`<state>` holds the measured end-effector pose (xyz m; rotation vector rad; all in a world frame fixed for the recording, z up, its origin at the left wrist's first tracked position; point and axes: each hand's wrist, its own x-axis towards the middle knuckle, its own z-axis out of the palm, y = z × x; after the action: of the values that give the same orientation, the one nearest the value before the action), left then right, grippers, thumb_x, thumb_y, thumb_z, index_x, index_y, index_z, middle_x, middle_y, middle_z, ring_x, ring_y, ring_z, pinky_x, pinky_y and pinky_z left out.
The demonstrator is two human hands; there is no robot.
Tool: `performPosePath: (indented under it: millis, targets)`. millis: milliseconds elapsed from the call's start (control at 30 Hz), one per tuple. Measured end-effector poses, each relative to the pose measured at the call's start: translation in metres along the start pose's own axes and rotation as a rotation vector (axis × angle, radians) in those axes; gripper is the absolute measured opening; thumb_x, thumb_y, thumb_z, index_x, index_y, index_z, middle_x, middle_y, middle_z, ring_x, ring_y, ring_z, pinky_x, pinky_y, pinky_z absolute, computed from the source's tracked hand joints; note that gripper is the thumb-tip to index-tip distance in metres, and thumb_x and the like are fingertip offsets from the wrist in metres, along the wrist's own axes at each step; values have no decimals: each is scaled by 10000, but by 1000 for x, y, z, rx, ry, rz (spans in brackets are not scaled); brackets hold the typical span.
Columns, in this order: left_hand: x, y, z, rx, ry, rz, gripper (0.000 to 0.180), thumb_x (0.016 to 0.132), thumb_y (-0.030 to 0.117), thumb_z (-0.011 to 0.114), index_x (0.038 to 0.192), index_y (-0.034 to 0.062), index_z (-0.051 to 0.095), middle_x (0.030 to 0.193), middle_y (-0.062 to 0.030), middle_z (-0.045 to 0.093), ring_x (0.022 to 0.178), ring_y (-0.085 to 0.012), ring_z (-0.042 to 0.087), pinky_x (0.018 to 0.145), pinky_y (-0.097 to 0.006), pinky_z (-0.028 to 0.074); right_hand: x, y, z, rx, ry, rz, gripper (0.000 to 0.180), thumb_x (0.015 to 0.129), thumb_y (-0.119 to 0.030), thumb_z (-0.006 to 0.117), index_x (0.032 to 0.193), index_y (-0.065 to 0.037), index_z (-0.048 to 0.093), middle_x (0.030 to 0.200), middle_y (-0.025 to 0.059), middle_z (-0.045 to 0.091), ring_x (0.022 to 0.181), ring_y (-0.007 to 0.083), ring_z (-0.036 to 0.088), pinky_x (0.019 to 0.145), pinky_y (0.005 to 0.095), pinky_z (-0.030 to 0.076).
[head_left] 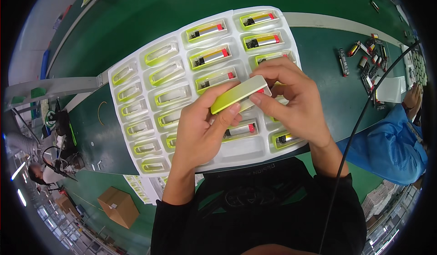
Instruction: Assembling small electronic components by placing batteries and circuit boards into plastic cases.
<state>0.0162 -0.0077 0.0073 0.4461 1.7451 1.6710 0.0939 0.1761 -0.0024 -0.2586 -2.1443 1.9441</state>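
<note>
Both of my hands hold one narrow casing (240, 92), fading from yellow-green to white, above the tray. My left hand (200, 130) grips its green end, thumb along the side. At the white end the fingers and thumb of my right hand (296, 100) close round it, and a bit of red shows inside. Beneath lies a white moulded tray (243, 154) with rows of pockets. Casings without cells, such as this casing (165, 74), fill its left columns. Farther right, casings hold red-ended battery cells (211, 58). My hands hide some pockets.
Loose battery cells (371, 59) lie on the green bench (318, 45) at right. A co-worker's blue sleeve (387, 145) is at the right edge. A black cable (359, 120) crosses the view near my right arm. A cardboard box (119, 206) stands lower left.
</note>
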Motion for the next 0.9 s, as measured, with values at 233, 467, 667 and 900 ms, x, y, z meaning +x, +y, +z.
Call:
performPosePath:
  millis: [233,467,667,900]
  targets:
    - [-1,-7,4,157,54,97,302,922,71,667,1218,34,619,895,-72,710,664,-89,647,559,-228,467,2,-9,-3,-249,-149,-30,301,821,-83,745,1110,-31,678,877,126,634,717,254,628,623,350,493]
    - [1,6,11,255,136,142,242,919,5,616,1161,12,635,876,-65,696,637,-95,620,572,-230,488,-1,-6,-2,-191,-70,-64,270,867,-64,672,1126,6,644,890,168,666,796,306,681,698,385,522]
    - [-3,8,15,345,138,212,214,967,60,576,1158,-17,633,912,-76,667,667,-100,592,590,-223,479,-9,-3,3,56,-81,125,285,890,-63,635,1159,29,613,854,188,678,754,290,695,670,375,522]
    - [-20,12,-1,555,83,314,241,886,-3,645,1127,-6,659,913,-102,657,737,-173,628,652,-264,499,-19,-8,-3,-485,-163,-382,305,858,-93,679,1138,-6,595,796,124,619,632,276,655,531,343,513]
